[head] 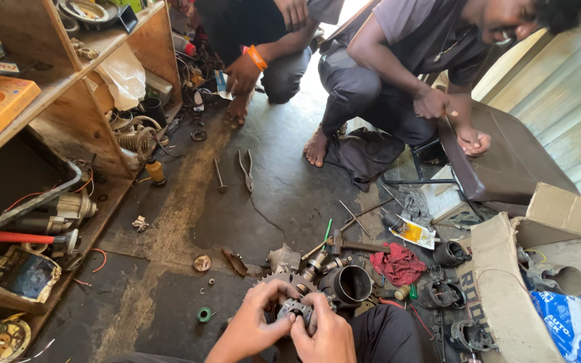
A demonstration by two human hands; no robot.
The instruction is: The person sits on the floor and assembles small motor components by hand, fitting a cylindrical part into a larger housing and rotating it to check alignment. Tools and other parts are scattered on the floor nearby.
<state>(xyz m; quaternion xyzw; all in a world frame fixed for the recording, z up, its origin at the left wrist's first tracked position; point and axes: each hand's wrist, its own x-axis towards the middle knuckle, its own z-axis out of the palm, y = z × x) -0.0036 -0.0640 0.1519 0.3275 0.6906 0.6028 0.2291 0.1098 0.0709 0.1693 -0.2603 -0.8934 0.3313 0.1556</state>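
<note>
Gear assembly [296, 304], small and grey, sat low in the middle above the dark floor [263, 195], pinched between both hands; left hand [253, 321] curled fingers over its toothed edge, right hand [324, 336] thumbed it from below; long axis hard to tell; cardboard box [506, 282] at right held blue packets [576, 316]; red rag [398, 263] nearby.

Both hands [290, 326] grip small metal part [296, 309], prob. geared.

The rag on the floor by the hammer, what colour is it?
The rag is red, in the head view.
</note>
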